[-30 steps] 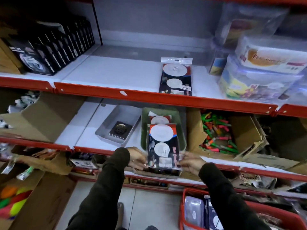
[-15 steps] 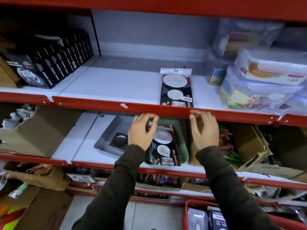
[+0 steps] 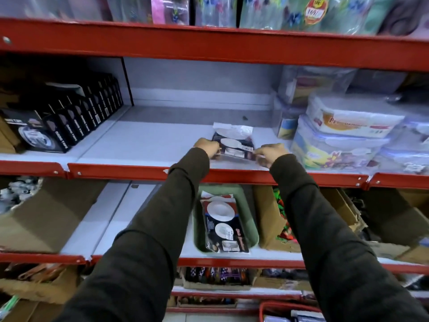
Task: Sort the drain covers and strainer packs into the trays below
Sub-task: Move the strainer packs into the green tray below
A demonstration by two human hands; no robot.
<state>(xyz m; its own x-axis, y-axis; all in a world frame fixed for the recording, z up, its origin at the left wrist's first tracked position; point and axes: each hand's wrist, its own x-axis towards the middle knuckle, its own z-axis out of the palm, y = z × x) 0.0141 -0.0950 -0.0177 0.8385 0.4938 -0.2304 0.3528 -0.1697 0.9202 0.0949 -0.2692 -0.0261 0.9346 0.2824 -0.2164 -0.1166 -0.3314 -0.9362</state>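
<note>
A strainer pack in clear plastic with white discs lies on the white upper shelf. My left hand grips its lower left corner and my right hand grips its lower right corner. On the shelf below, a green tray holds other strainer packs, stacked. My left arm hides the grey tray with the drain cover.
Black boxes line the upper shelf's left side. Clear lidded containers stack at its right. Cardboard boxes flank the green tray. A red basket sits low at the right.
Both hands let go of the pack they set in the green tray, rose to the upper shelf and took hold of the pack lying there. The view tilted upward.
</note>
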